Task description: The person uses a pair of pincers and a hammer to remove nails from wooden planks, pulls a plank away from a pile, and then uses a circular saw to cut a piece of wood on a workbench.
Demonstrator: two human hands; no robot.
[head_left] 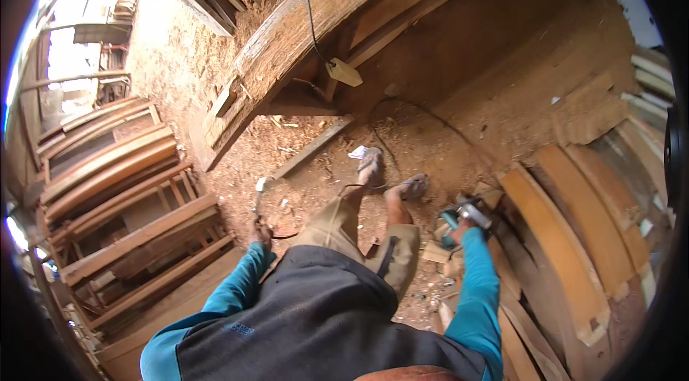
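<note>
My left hand (263, 233) is closed round a dark power cable (285, 237), low on my left side. Just beyond that hand, a small white connector (263, 184) sits at the end of a short length of cord. Out to the right, my right hand (465, 229) grips a teal and silver power tool (474, 216); its exact kind is hard to make out. The tool is beside wood scraps and curved boards. A pale yellow tag-shaped piece (345, 72) hangs on a black cord from the workbench (287, 40) in front.
Slatted wooden frames (129, 216) are stacked at the left. Curved planks (556, 234) lean at the right. A loose cable (438, 115) crosses the shaving-covered ground near my feet (369, 165). A wooden strip (312, 147) lies by the bench.
</note>
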